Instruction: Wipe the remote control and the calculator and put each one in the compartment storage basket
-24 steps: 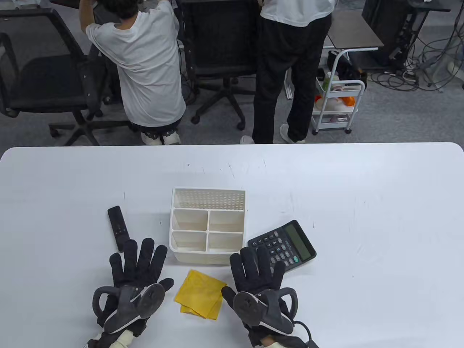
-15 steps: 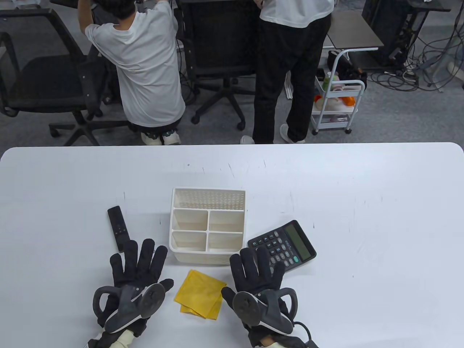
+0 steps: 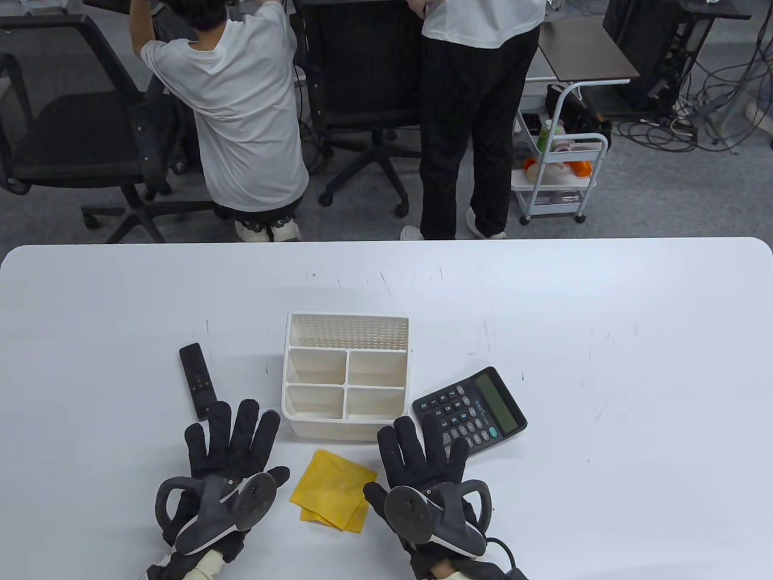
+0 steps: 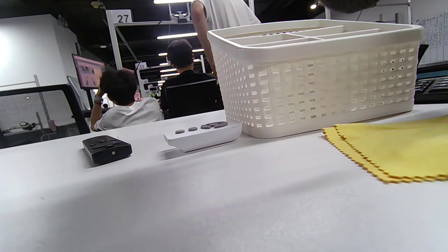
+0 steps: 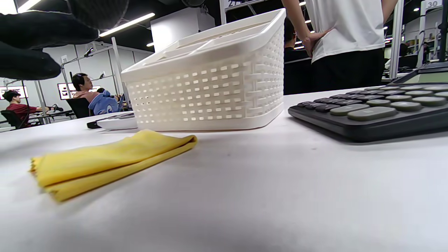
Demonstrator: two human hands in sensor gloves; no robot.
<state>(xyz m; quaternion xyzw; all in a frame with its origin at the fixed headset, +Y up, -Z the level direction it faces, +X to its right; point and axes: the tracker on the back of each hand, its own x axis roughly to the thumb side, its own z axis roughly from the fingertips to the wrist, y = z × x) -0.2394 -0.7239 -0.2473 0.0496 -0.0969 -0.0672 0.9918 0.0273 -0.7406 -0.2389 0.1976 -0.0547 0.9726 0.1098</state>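
Currently two gloved hands lie flat on the bench, fingers straight and spread, holding nothing: left hand (image 3: 232, 444) just near the end of the black remote (image 3: 197, 380), right hand (image 3: 423, 456) with fingertips over the near edge of the calculator (image 3: 470, 411).

Count: one black remote, one white remote (image 4: 203, 134), one calculator, one yellow cloth (image 3: 332, 490), one white storage basket (image 3: 346, 374) with five compartments, four small ones and a long one at the far side, nothing in any of them.

Table view hides the white remote under the left hand's fingers; only the left wrist view shows it, lying just beside the basket's perforated wall, black remote further left. Right wrist view shows the cloth folded double, apart from the basket, and the calculator's keys close on the right.

Cloth sits between the two hands, in front of the basket.

White bench (image 3: 604, 362), lightly scuffed. Behind it: grey floor, black office chairs, two people in white shirts with backs turned, a white trolley (image 3: 558, 175), cables on the floor.
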